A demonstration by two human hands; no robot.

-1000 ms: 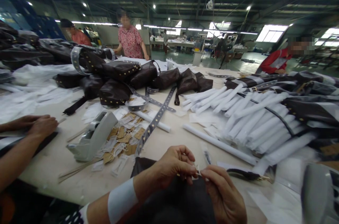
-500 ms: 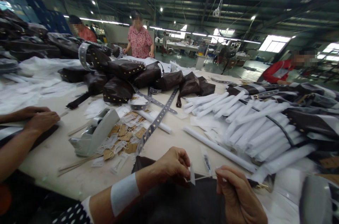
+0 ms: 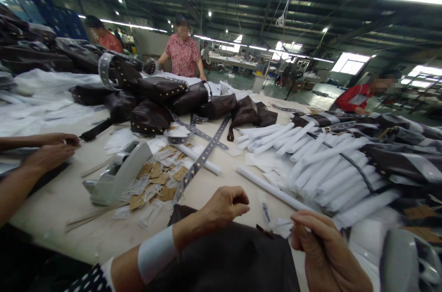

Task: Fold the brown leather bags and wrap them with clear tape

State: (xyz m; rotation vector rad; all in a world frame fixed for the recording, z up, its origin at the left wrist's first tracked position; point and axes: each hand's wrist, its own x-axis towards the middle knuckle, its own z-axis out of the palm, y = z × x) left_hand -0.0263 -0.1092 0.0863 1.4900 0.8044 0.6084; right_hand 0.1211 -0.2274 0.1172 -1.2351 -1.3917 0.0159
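A dark brown leather bag point(image 3: 228, 259) lies in front of me at the table edge. Over its far left part hovers my left hand point(image 3: 219, 207), fingers curled, with a gap between thumb and forefinger and nothing seen in it. My right hand point(image 3: 321, 246) is at the bag's right side, thumb and fingertips pinched together. Beside those fingertips is a small white strip point(image 3: 283, 226); whether they grip it is unclear. A small dark metal-looking piece point(image 3: 265, 232) shows at the bag's top edge. Just beyond it lies a small clear packet point(image 3: 265, 211).
A grey tape dispenser point(image 3: 115, 174) stands left, beside brown tags point(image 3: 159, 174). Dark bags point(image 3: 150, 117) and a studded strap point(image 3: 203, 158) lie beyond. White rolls point(image 3: 331, 167) are piled right, near another dispenser point(image 3: 398, 259). A co-worker's hands point(image 3: 51, 156) are at left.
A thin white string was stretched between my hands, with a clear tag by the left one. Now the hands are farther apart, the left without the tag. The co-worker's hands at left shifted.
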